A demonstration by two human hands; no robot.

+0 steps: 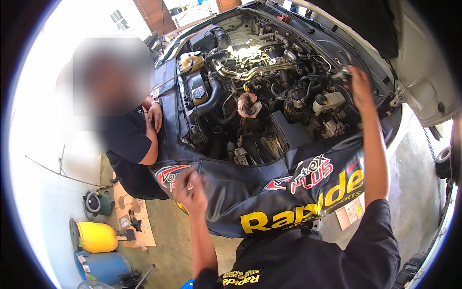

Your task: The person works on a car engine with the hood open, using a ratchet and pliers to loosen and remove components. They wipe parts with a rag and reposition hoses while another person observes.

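Over the right rear of the open engine bay, my right hand (361, 89) is raised with its fingers closed around a small grey metal piece (342, 75), too blurred to name. My left hand (191, 192) hangs above the front edge of the black fender cover (224, 176); motion smears its fingers, and nothing clear shows in them. Between the hands lies the engine (255, 67), with curved metal pipes across its top. A crumpled pinkish rag (249, 105) sits near its front. The pale fluid reservoir (329, 102) with a dark cap is below my right hand.
Another person (130, 139) leans on the car's left side, forearms crossed on the cover. The raised hood (428, 91) hangs at the upper right. A yellow drum (96, 237), a blue drum (106, 266) and flattened cardboard (137, 219) are on the floor at left.
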